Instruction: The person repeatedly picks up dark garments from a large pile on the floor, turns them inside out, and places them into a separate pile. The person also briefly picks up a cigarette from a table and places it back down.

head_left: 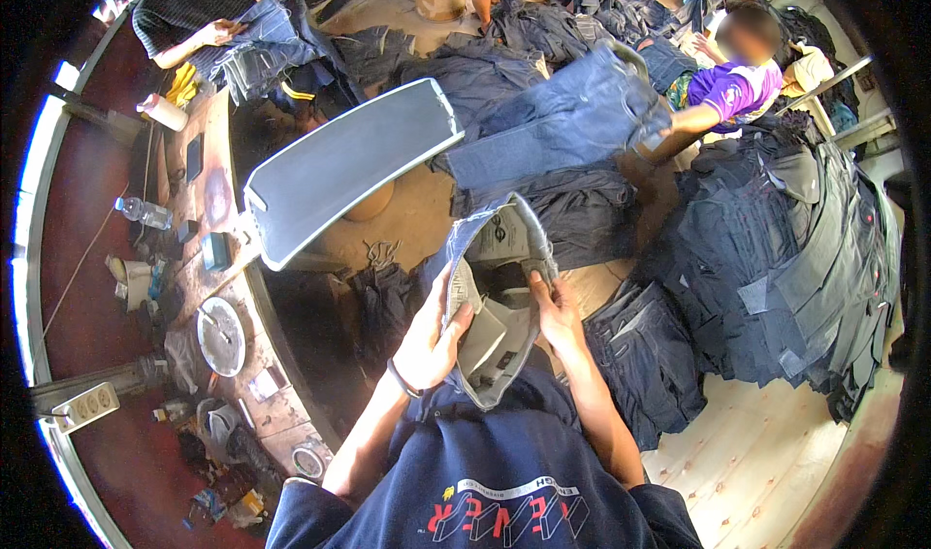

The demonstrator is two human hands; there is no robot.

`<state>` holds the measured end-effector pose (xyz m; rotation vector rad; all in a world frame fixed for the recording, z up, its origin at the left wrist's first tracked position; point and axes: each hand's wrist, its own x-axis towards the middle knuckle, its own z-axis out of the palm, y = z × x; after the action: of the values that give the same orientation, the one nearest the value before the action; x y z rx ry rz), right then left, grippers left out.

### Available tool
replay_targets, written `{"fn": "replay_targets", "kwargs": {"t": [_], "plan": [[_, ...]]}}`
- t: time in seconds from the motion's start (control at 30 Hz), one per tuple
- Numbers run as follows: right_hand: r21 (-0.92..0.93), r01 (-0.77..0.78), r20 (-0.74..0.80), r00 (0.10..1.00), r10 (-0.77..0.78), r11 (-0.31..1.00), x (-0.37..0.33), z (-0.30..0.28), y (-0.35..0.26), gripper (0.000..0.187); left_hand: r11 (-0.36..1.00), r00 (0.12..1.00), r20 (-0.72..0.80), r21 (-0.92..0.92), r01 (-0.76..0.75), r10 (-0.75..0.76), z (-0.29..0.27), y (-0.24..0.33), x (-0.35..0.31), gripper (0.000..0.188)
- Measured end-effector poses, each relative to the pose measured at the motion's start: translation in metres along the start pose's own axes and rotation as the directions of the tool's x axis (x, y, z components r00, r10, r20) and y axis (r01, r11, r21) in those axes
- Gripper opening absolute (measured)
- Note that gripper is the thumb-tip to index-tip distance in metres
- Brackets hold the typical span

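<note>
Held up in front of my chest is a pair of dark jeans, its waistband spread into a loop with the pale inner lining and pocket cloth facing me. My left hand, with a dark band at the wrist, grips the left side of the waistband, thumb inside. On the opposite side my right hand pinches the edge, thumb also inside. The legs of the jeans are hidden from me. Just beyond, to the left, stands a long grey padded board with a white rim, apart from both hands.
A wooden bench runs along my left, bearing a round metal plate and a phone. Large denim piles rise at right. A person in purple holds blue jeans ahead; another person handles denim at far left.
</note>
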<state>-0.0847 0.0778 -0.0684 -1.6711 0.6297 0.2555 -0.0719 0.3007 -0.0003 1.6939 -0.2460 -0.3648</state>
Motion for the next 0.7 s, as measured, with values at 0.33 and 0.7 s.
{"fn": "replay_targets", "kwargs": {"t": [0.33,0.7], "plan": [[0.174,0.279,0.008,0.958,-0.285,0.944,-0.018,-0.015,-0.049,0.028,0.99,0.991,-0.032,-0.055,-0.13,0.128,0.009,0.045,-0.013,0.061],[-0.461,0.153,-0.373,0.86,-0.347,0.874,-0.052,-0.219,0.029,0.031,0.994,0.989,0.119,-0.06,0.091,-0.084,0.042,0.028,0.032,0.072]]}}
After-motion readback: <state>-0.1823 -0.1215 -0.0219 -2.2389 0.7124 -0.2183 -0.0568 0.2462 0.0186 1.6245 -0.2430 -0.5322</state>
